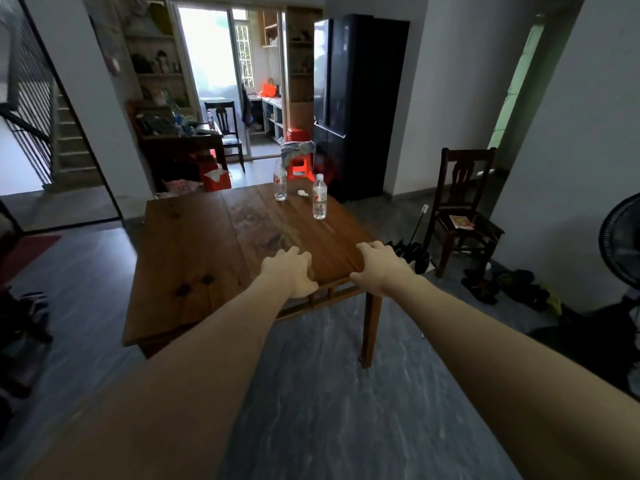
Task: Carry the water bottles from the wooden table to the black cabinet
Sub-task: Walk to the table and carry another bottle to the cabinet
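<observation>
Two clear water bottles stand upright on the far part of the wooden table [207,258]. One bottle [280,181] is at the far edge; the other bottle [319,197], with a white cap and red label, stands a little nearer and to the right. Both my arms stretch forward over the table's near right corner. My left hand [289,271] and my right hand [379,266] hover there with fingers relaxed, holding nothing, well short of the bottles. A tall black cabinet [356,105] stands beyond the table on the right.
A crumpled white scrap [303,192] lies between the bottles. A red plastic stool [299,161] with cloth on it stands behind the table. A dark wooden chair [464,209] is at the right wall, shoes [502,285] and a fan [623,240] beside it. Stairs rise at left.
</observation>
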`<state>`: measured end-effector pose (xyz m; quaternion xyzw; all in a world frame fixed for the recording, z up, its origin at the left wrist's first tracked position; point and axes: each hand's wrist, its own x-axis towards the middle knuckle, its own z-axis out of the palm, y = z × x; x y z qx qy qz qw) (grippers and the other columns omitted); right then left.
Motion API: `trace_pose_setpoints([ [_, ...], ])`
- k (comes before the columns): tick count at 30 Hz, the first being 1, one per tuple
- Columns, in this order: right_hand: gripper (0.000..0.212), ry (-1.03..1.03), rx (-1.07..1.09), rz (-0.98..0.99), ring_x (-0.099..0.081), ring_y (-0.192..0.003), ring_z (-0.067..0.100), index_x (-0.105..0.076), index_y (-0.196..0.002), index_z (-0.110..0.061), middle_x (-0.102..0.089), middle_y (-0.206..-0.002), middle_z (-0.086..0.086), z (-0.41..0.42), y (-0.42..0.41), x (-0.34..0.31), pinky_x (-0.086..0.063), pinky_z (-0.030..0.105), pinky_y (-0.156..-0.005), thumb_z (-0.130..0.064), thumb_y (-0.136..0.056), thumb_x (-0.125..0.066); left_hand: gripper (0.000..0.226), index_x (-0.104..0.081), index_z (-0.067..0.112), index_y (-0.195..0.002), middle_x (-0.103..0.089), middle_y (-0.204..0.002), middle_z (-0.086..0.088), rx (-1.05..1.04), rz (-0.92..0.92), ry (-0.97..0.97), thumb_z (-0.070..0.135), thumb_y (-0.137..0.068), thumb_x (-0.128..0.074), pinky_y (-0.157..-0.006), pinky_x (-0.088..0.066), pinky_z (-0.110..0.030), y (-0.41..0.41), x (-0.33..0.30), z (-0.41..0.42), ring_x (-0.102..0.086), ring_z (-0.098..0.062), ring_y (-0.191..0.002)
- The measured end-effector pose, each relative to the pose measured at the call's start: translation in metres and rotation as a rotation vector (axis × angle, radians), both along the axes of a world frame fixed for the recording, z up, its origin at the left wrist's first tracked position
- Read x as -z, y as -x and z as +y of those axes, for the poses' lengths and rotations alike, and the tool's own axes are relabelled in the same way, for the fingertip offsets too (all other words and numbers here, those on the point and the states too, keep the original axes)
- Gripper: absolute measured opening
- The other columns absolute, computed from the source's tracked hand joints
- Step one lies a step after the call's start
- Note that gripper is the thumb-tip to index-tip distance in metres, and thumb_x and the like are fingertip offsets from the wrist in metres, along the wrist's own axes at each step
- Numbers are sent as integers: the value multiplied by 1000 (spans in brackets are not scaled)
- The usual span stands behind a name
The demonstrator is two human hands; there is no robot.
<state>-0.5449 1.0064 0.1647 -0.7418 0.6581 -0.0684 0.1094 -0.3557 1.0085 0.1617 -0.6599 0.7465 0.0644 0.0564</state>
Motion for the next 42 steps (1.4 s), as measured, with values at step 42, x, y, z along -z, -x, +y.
trace_pose_setpoints([
  [42,64,-123,-80,-28,-43,-130,28,-38,-144,-17,-40,-146,11,-662,-22,85,-42,48,-105,-41,-89,-60,27,-58,26,-99,-54,-98,5,-158,63,-51,51,-89,-57,-71,-41,-36,-36,58,-665,-52,-18,-87],
])
